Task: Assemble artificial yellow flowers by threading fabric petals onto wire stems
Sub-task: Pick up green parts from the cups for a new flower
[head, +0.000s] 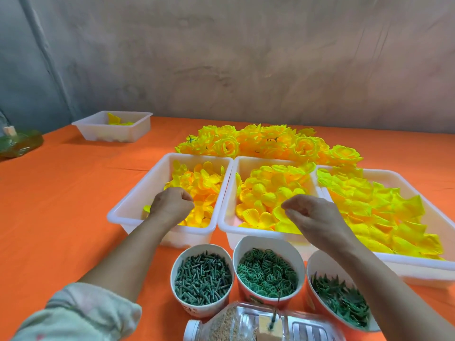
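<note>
Bottle [236, 321] nearest; left hand [170, 205] fisted, right hand [312, 217] curled above petals [268, 190]; grasps unclear.

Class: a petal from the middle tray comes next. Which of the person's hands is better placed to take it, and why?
Right. The right hand hangs over the middle tray, fingertips close to its petals. The left hand is curled over the left tray, one rim away.

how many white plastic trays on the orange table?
4. One white rectangular plastic tray stands apart at the far left; three sit side by side mid-table: left tray, centre tray, right tray, each holding yellow fabric petals. None seems hidden.
</note>
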Action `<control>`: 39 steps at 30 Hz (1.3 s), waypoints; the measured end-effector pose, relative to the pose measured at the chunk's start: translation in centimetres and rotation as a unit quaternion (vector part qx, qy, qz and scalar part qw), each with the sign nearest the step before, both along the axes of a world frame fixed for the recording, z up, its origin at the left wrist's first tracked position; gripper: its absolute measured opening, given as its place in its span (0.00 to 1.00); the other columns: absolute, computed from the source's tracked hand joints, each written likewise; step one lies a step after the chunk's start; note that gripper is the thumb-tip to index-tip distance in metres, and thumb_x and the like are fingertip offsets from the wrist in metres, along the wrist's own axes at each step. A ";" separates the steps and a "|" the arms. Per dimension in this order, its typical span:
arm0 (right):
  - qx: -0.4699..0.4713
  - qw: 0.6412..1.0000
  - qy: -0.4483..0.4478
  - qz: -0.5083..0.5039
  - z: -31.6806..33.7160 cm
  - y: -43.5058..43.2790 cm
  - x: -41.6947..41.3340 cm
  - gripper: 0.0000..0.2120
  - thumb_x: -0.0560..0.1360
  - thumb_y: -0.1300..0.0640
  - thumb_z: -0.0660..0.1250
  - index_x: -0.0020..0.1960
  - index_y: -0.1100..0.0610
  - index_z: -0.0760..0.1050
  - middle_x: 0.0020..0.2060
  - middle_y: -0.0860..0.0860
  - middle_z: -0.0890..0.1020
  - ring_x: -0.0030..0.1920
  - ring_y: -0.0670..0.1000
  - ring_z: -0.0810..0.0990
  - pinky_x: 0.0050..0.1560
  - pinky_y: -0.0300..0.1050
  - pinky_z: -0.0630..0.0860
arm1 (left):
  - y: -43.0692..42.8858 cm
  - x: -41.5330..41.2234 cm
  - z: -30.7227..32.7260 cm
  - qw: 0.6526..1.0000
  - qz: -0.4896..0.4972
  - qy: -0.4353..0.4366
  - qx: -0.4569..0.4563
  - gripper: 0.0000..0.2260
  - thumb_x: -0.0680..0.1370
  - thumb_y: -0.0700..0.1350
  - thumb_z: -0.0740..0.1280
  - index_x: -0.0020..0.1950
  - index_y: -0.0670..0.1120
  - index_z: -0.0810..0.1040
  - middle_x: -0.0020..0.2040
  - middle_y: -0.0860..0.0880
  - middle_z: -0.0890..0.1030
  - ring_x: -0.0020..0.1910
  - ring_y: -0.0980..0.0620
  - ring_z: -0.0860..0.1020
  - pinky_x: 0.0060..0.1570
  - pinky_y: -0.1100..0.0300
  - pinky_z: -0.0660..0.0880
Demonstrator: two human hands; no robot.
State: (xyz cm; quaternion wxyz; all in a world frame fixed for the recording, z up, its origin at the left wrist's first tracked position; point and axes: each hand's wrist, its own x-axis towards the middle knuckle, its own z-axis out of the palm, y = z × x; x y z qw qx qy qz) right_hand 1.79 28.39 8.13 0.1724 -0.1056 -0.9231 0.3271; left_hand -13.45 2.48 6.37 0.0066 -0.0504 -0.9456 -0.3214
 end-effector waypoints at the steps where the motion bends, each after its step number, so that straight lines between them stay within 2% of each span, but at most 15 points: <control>1: 0.019 1.000 -0.015 -0.005 -0.3 0.1 -0.7 0.07 0.76 0.58 0.68 0.50 0.51 0.83 0.45 0.46 0.85 0.47 0.47 0.81 0.47 0.37 0.73 | 0.3 -0.3 -0.1 1.000 -0.006 -0.006 -0.029 0.05 0.74 0.44 0.69 0.40 0.54 0.79 0.51 0.47 0.84 0.52 0.44 0.81 0.51 0.55 0.78; 4: 0.052 0.998 -0.045 -0.009 -1.1 0.4 -1.9 0.07 0.76 0.56 0.67 0.50 0.51 0.83 0.47 0.49 0.85 0.49 0.50 0.82 0.50 0.43 0.75 | 1.0 -1.3 -0.2 0.997 -0.008 -0.012 -0.075 0.03 0.75 0.46 0.69 0.46 0.54 0.82 0.55 0.46 0.83 0.56 0.44 0.79 0.50 0.57 0.75; 6: 0.078 0.995 -0.069 -0.005 -1.7 0.3 -2.5 0.07 0.76 0.55 0.66 0.49 0.50 0.83 0.46 0.49 0.85 0.48 0.51 0.81 0.48 0.45 0.76 | 1.5 -2.3 -0.1 0.997 0.004 0.003 -0.074 0.08 0.75 0.47 0.70 0.53 0.52 0.83 0.59 0.46 0.82 0.59 0.43 0.78 0.52 0.56 0.74; 10: 0.116 0.985 -0.125 -0.003 -2.4 0.3 -3.1 0.07 0.76 0.52 0.63 0.43 0.48 0.80 0.43 0.47 0.84 0.45 0.51 0.79 0.43 0.45 0.74 | 2.9 -3.9 0.2 0.997 0.022 0.046 -0.062 0.18 0.75 0.52 0.71 0.64 0.50 0.78 0.63 0.44 0.79 0.64 0.41 0.75 0.57 0.53 0.73; 13: 0.108 0.984 -0.140 -0.002 -2.5 0.5 -3.3 0.06 0.75 0.52 0.64 0.41 0.47 0.79 0.41 0.46 0.83 0.43 0.50 0.78 0.39 0.43 0.71 | 4.2 -5.0 -0.3 0.993 0.010 0.081 -0.089 0.21 0.75 0.51 0.71 0.68 0.53 0.73 0.64 0.42 0.73 0.64 0.40 0.73 0.59 0.51 0.71; 17: 0.104 0.982 -0.156 -0.005 -2.6 0.6 -3.6 0.06 0.74 0.49 0.65 0.40 0.47 0.78 0.40 0.45 0.82 0.42 0.49 0.78 0.39 0.44 0.72 | 5.5 -6.2 -1.2 0.980 -0.028 0.104 -0.166 0.20 0.79 0.42 0.64 0.68 0.58 0.75 0.64 0.42 0.70 0.66 0.41 0.69 0.63 0.52 0.69; 21: 0.115 0.983 -0.144 -0.020 -2.9 0.6 -3.6 0.08 0.74 0.47 0.64 0.38 0.48 0.77 0.37 0.46 0.81 0.40 0.50 0.78 0.37 0.45 0.72 | 5.5 -6.8 -1.5 0.978 -0.030 0.109 -0.178 0.13 0.80 0.44 0.65 0.61 0.56 0.82 0.62 0.43 0.71 0.65 0.41 0.69 0.64 0.53 0.68; 23: 0.120 0.983 -0.136 -0.027 -3.0 0.6 -3.5 0.09 0.73 0.46 0.64 0.38 0.48 0.77 0.37 0.47 0.81 0.40 0.51 0.78 0.38 0.45 0.72 | 5.4 -6.7 -1.0 0.984 -0.022 0.119 -0.132 0.10 0.78 0.46 0.67 0.57 0.55 0.84 0.61 0.43 0.72 0.64 0.41 0.70 0.62 0.52 0.69; 27: 0.121 0.983 -0.136 -0.027 -3.0 0.6 -3.5 0.10 0.73 0.46 0.64 0.36 0.49 0.76 0.37 0.48 0.81 0.40 0.52 0.78 0.38 0.46 0.73 | 4.5 -5.7 0.5 0.993 -0.013 0.113 0.023 0.06 0.72 0.47 0.75 0.48 0.50 0.86 0.58 0.47 0.75 0.60 0.45 0.74 0.59 0.55 0.69; 30: 0.117 0.983 -0.139 -0.026 -3.0 0.6 -3.5 0.13 0.74 0.46 0.64 0.32 0.49 0.73 0.34 0.47 0.80 0.39 0.52 0.78 0.37 0.46 0.72 | 3.6 -4.6 1.2 0.988 -0.017 0.057 0.143 0.07 0.69 0.48 0.79 0.37 0.49 0.82 0.41 0.50 0.80 0.45 0.47 0.78 0.42 0.57 0.70; 31: 0.117 0.983 -0.138 -0.026 -3.0 0.6 -3.5 0.13 0.74 0.46 0.64 0.32 0.49 0.72 0.33 0.47 0.79 0.38 0.52 0.78 0.36 0.46 0.72 | 3.2 -4.2 1.2 0.984 -0.013 0.030 0.174 0.09 0.68 0.48 0.79 0.35 0.49 0.80 0.38 0.49 0.81 0.41 0.47 0.77 0.39 0.57 0.69; 34: 0.117 0.984 -0.131 -0.027 -2.9 0.5 -3.4 0.14 0.73 0.47 0.65 0.31 0.51 0.72 0.31 0.47 0.79 0.37 0.52 0.78 0.35 0.47 0.72 | 2.4 -3.4 0.6 0.970 0.008 -0.036 0.241 0.11 0.68 0.48 0.80 0.39 0.45 0.80 0.37 0.48 0.80 0.36 0.49 0.73 0.38 0.58 0.68; 37: 0.122 0.984 -0.122 -0.032 -2.9 0.4 -3.4 0.15 0.72 0.48 0.64 0.30 0.53 0.71 0.30 0.49 0.78 0.36 0.55 0.77 0.32 0.46 0.68 | 2.1 -2.7 0.1 0.945 0.029 -0.085 0.316 0.10 0.71 0.47 0.78 0.40 0.44 0.78 0.36 0.47 0.76 0.31 0.51 0.70 0.32 0.62 0.68; 39: 0.126 0.984 -0.117 -0.036 -2.9 0.4 -3.3 0.16 0.72 0.48 0.64 0.30 0.54 0.70 0.29 0.50 0.77 0.36 0.56 0.77 0.30 0.46 0.66 | 1.9 -2.4 0.0 0.931 0.044 -0.091 0.351 0.10 0.75 0.49 0.74 0.41 0.44 0.79 0.38 0.46 0.77 0.33 0.52 0.73 0.33 0.62 0.71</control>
